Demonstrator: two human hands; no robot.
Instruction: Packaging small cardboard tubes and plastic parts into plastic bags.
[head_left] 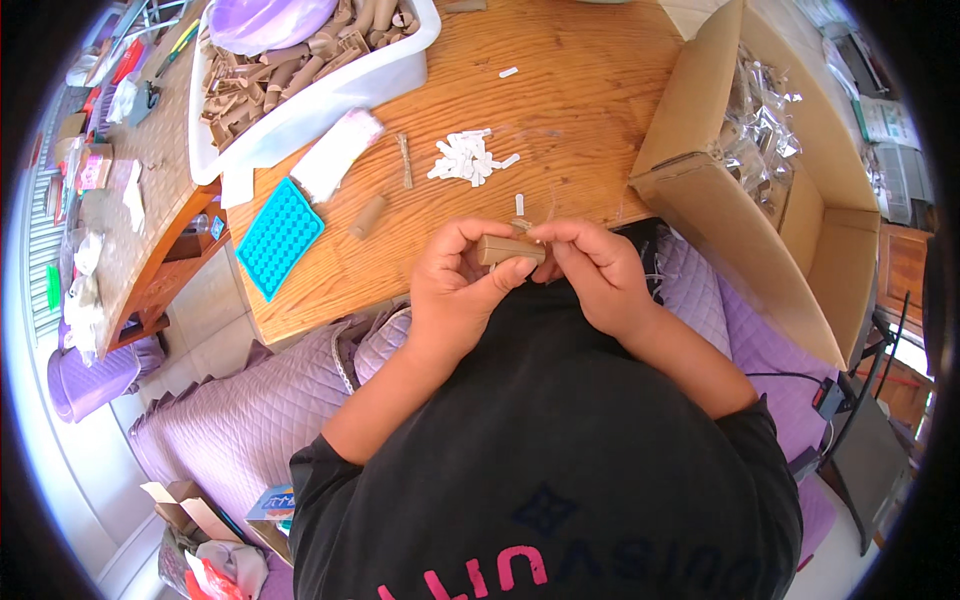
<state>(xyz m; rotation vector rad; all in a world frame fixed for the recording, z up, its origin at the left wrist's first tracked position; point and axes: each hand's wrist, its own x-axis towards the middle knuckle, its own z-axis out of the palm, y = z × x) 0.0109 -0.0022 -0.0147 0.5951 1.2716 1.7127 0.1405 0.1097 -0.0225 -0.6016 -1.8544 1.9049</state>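
My left hand [458, 285] is closed around a small brown tube-shaped piece [508, 250], held level in front of my chest at the table's near edge. My right hand [596, 268] is closed in a pinch at the piece's right end; what its fingertips hold is mostly hidden, though thin tan strands [522, 227] show beside them. Just beyond the hands lies one small white strip [519, 204], with a pile of similar white strips [466, 160] farther off. Another brown piece [368, 216] lies to the left, near a bundle of tan strands [404, 160].
A turquoise bumpy mat [281, 240] lies at the table's left edge beside a white packet [338, 155]. Behind them stands a white bin [398, 88] full of brown pieces. On the right, an open cardboard box [690, 190] contains clear-wrapped items.
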